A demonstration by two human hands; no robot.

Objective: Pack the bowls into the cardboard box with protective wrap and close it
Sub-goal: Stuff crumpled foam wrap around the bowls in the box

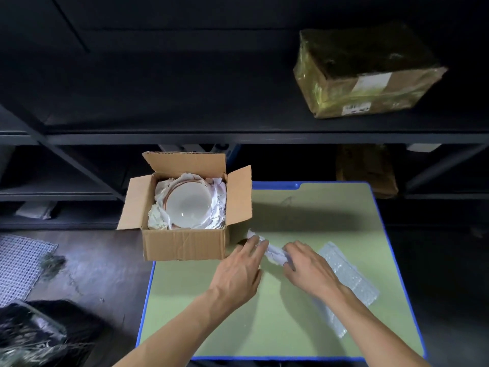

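Note:
An open cardboard box (182,245) stands at the left edge of a green table top, its flaps up. Inside lies a pale bowl (188,205) bedded in crumpled white paper (219,197). Just right of the box, a crumpled piece of white paper (274,251) rests on the table. My left hand (239,271) touches its left end with the fingers spread over it. My right hand (307,268) grips its right end. A sheet of bubble wrap (352,282) lies flat under and beside my right forearm.
The green table top has a blue rim (144,311). Dark metal shelving (238,137) runs behind it, with a taped brown parcel (367,75) on the upper shelf. A white mesh mat (18,263) and dark bags (34,332) lie on the floor at left.

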